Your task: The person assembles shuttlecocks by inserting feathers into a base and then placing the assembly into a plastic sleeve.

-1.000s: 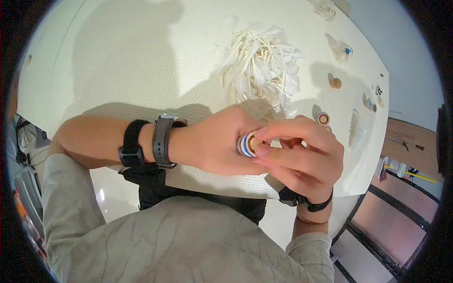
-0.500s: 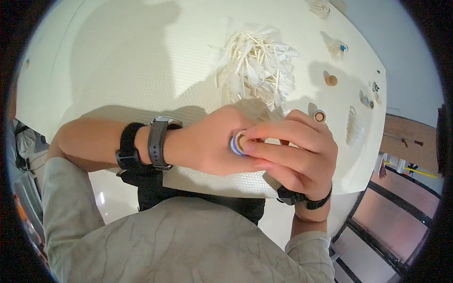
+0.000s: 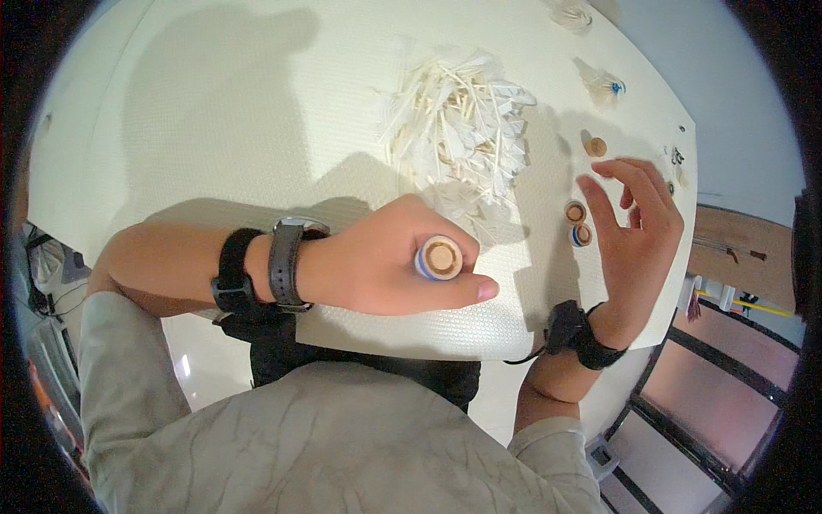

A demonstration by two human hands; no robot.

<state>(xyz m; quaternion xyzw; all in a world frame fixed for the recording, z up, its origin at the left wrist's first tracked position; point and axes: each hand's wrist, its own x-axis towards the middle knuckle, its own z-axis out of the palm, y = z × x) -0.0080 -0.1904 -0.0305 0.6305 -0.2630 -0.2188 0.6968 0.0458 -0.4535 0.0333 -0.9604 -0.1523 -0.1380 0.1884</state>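
Note:
My left hand [image 3: 385,265] is closed around a small round cork piece [image 3: 442,256] with a blue and white band. Its tan top, with a darker brown ring, faces up between thumb and forefinger; the lower part is hidden in the fist. Over the table's right side, my right hand [image 3: 638,206] is open, thumb and fingers apart and curved, nothing between them. Just left of its thumb lie two small round pieces, a brown-ringed one [image 3: 575,212] and a blue-banded one [image 3: 581,235]. A tan cork disc [image 3: 597,146] lies beyond its fingertips.
A heap of white feathers [image 3: 462,128] lies on the cream textured table [image 3: 214,103] ahead of me. Toward the far right are a blue-tipped shuttlecock [image 3: 606,86] and another feathered piece [image 3: 575,15]. Small dark items [image 3: 678,156] sit near the right edge.
My right hand has left the cork piece in my left fist and swung right, its fingers opening. The cork's top and the blue-banded piece on the table now show. My left hand stays put.

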